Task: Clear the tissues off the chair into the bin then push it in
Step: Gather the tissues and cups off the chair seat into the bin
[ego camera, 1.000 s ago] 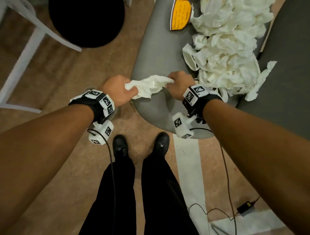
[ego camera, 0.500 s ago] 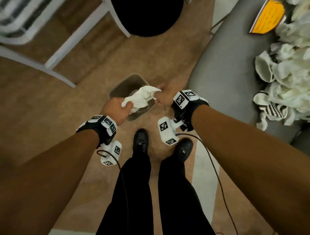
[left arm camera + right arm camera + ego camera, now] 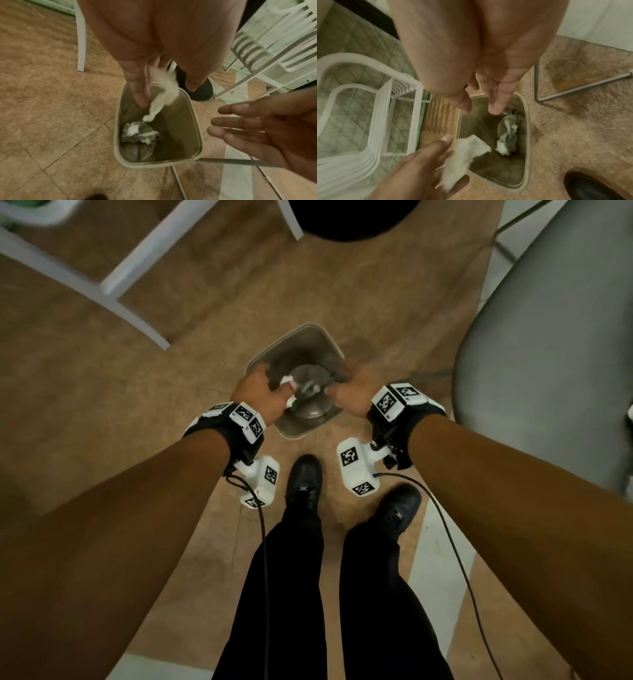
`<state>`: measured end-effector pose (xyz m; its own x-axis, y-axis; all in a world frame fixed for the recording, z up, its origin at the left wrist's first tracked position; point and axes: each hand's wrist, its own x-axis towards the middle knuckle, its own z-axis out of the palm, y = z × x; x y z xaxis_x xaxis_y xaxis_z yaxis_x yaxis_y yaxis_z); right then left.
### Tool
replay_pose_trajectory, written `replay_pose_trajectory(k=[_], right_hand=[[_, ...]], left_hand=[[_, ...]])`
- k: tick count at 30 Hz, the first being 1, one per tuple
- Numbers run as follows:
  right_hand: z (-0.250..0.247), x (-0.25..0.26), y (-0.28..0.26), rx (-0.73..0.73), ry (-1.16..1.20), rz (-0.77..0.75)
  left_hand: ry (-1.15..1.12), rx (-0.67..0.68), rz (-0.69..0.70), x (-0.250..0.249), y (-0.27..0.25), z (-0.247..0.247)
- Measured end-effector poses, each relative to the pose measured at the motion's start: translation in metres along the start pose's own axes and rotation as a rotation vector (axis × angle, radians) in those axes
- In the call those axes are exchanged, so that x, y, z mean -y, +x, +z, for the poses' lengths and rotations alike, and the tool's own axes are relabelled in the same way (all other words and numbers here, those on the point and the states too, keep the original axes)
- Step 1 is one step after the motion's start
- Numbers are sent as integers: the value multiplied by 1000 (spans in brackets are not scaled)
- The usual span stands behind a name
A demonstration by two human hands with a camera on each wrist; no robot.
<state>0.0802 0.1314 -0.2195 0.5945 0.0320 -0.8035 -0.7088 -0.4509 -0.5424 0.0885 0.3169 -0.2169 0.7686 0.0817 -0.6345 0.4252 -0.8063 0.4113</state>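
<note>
A beige bin [image 3: 330, 342] stands on the floor right in front of my feet. Both hands hover over its mouth. My left hand [image 3: 265, 390] has straight, spread fingers, and a crumpled white tissue [image 3: 164, 92] is sliding off them into the bin [image 3: 154, 165]. My right hand [image 3: 352, 392] is open and empty, its fingers [image 3: 496, 101] pointing down over the bin's rim [image 3: 528, 135]. More crumpled tissue [image 3: 135, 129] lies at the bottom. The grey chair seat [image 3: 548, 354] is at the right; its tissue pile is out of view.
A white chair frame [image 3: 133, 268] crosses the floor at upper left, and a black round object [image 3: 342, 217] sits at the top. My black shoes [image 3: 305, 481] stand just behind the bin. Thin metal chair legs [image 3: 573, 89] and a white wire rack [image 3: 368, 108] flank the bin.
Both hands carried the tissue from the chair's edge left and down to the bin. They have since opened and moved apart, and the tissue is dropping in.
</note>
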Motion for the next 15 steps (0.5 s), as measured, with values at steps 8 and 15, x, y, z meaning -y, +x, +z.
replay_pose_trajectory(k=[8,15], right_hand=[[-60,17,-59,-139,277,-21],[-171,-15,-116,-335,206,-13]], left_hand=[[50,0,36,-84,-4,-26],[194,39,381,-218,-30,0]])
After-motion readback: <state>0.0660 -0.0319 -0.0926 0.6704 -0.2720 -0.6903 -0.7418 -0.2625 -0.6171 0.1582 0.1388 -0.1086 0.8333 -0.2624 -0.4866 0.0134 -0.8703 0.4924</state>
